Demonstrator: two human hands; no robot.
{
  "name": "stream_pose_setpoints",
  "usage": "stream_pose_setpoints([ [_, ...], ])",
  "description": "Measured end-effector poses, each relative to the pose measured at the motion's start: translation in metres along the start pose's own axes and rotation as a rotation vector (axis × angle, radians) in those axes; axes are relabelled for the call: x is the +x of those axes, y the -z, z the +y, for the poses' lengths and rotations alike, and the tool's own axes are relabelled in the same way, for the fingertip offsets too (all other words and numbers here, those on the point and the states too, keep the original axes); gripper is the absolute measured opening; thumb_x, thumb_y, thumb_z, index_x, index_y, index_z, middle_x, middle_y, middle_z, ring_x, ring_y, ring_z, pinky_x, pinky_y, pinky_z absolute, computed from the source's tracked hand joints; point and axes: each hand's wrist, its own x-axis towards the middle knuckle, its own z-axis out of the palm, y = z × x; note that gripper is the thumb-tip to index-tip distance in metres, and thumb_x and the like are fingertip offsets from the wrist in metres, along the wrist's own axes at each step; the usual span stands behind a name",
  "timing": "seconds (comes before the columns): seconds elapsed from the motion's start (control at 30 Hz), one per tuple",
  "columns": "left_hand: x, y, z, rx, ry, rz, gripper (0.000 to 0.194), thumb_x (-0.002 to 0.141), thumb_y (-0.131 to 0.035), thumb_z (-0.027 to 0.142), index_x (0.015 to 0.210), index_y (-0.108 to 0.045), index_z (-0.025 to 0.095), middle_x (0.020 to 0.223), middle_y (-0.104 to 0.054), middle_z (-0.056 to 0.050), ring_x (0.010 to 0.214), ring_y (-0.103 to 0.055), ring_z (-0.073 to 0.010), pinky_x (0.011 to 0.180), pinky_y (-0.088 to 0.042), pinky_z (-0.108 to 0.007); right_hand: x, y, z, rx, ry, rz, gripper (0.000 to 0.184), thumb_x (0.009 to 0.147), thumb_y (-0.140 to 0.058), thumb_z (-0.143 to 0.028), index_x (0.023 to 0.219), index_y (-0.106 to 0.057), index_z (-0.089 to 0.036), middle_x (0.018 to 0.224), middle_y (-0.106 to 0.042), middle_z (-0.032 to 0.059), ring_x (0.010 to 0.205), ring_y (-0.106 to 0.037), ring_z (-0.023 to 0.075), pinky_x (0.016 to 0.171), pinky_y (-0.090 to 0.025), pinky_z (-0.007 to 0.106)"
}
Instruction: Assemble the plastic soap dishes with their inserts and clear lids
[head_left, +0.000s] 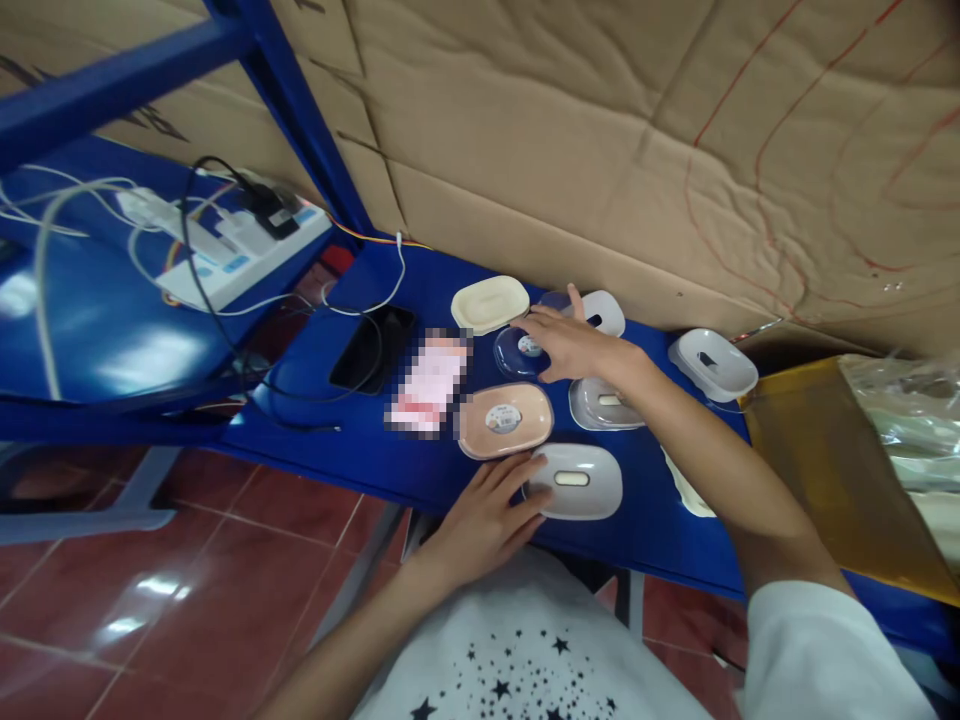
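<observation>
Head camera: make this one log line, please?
left hand: touching pale gray slotted dish | right hand: at clear lid | peach dish: labelled

Red-tiled floor (240,580), brown cardboard (570,130)

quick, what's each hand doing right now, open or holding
Left hand: touching the nearest grey dish; grip can't be told.
Right hand: at the clear plastic piece; grip can't be told.

Head view, worn by you: looks forward and steeply down, from above your shirt (540,640) at bottom edge. Close range; your left hand (495,505) and right hand (577,345) fall near mid-frame. Blue table (645,515) slopes down rightward. Cardboard (540,150) backs the view; tiled floor (225,560) shows lower left.
</observation>
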Motion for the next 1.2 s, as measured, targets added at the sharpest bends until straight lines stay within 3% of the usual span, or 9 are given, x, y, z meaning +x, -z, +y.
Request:
stream_pose_setpoints([
  [0.1, 0.001, -0.001, 0.000, -0.008, -0.008, 0.003, 0.026, 0.108, -0.060, 0.022, 0.133, -0.067, 0.025, 0.155, -0.058, -0.012, 0.143, -0.056, -0.0333, 0.110, -0.058, -0.052, -0.034, 0.012, -0.008, 0.147, -0.017, 0.246, 0.101, 0.085, -0.086, -0.037, 0.169, -0.032, -0.025, 0.169, -0.048, 0.0171, 0.161, -0.037, 0.0414, 0.131, 0.001, 0.076],
  [0.2, 0.001, 0.001, -0.001, -0.023, -0.018, -0.015, 0.026, 0.108, -0.062, 0.022, 0.133, -0.067, 0.026, 0.154, -0.059, -0.011, 0.144, -0.056, -0.0317, 0.112, -0.056, -0.051, -0.098, 0.013, -0.029, 0.280, -0.043, 0.438, 0.108, 0.092, -0.081, -0.047, 0.175, -0.013, -0.032, 0.175, -0.039, 0.0127, 0.160, -0.039, 0.0396, 0.134, -0.015, 0.069],
  [0.3, 0.002, 0.002, -0.004, -0.039, -0.041, -0.054, 0.030, 0.108, -0.063, 0.022, 0.137, -0.065, 0.027, 0.156, -0.057, -0.012, 0.145, -0.056, -0.0314, 0.114, -0.055, -0.052, -0.171, -0.011, -0.059, 0.368, -0.078, 0.357, 0.107, 0.093, -0.079, -0.053, 0.176, -0.013, -0.034, 0.173, -0.041, 0.0132, 0.157, -0.043, 0.0394, 0.125, -0.042, 0.060],
  [0.43, 0.005, 0.001, -0.008, -0.092, -0.024, -0.037, 0.039, 0.106, -0.065, 0.023, 0.144, -0.057, 0.025, 0.154, -0.056, -0.015, 0.144, -0.057, -0.0316, 0.114, -0.057, -0.053, -0.232, -0.065, -0.094, 0.321, -0.224, 0.273, 0.099, 0.099, -0.074, -0.051, 0.176, -0.016, -0.031, 0.167, -0.048, 0.0153, 0.150, -0.050, 0.0381, 0.120, -0.047, 0.061],
  [0.57, 0.009, -0.001, -0.008, -0.184, 0.023, -0.033, 0.056, 0.106, -0.066, 0.026, 0.158, -0.042, 0.028, 0.160, -0.053, -0.016, 0.146, -0.057, -0.0327, 0.114, -0.059, -0.056, -0.240, -0.099, -0.109, 0.273, -0.244, 0.264, 0.090, 0.105, -0.066, -0.050, 0.176, -0.016, -0.031, 0.173, -0.041, 0.0161, 0.156, -0.045, 0.0379, 0.121, -0.044, 0.063],
  [0.7, 0.009, -0.004, -0.006, -0.237, 0.074, -0.087, 0.070, 0.107, -0.064, 0.025, 0.167, -0.029, 0.035, 0.163, -0.051, -0.014, 0.148, -0.056, -0.0329, 0.113, -0.060, -0.057, -0.230, -0.103, -0.113, 0.215, -0.209, 0.321, 0.086, 0.106, -0.065, -0.050, 0.176, -0.018, -0.031, 0.175, -0.038, 0.0167, 0.156, -0.043, 0.0393, 0.119, -0.046, 0.063],
  [1.0, 0.007, -0.005, -0.008, -0.247, 0.088, -0.109, 0.069, 0.109, -0.063, 0.027, 0.169, -0.030, 0.036, 0.167, -0.047, -0.013, 0.153, -0.052, -0.0332, 0.118, -0.056, -0.058, -0.219, -0.111, -0.113, 0.073, -0.168, 0.365, 0.087, 0.105, -0.066, -0.052, 0.175, -0.024, -0.024, 0.169, -0.044, 0.0237, 0.149, -0.047, 0.0434, 0.110, -0.050, 0.062],
  [1.2, 0.007, -0.004, -0.009, -0.311, 0.101, -0.118, 0.071, 0.107, -0.067, 0.026, 0.168, -0.033, 0.037, 0.168, -0.046, -0.012, 0.155, -0.050, -0.0321, 0.120, -0.055, -0.056, -0.219, -0.112, -0.114, 0.070, -0.176, 0.361, 0.087, 0.105, -0.064, -0.054, 0.175, -0.023, -0.025, 0.168, -0.045, 0.0230, 0.147, -0.048, 0.0438, 0.108, -0.052, 0.062],
])
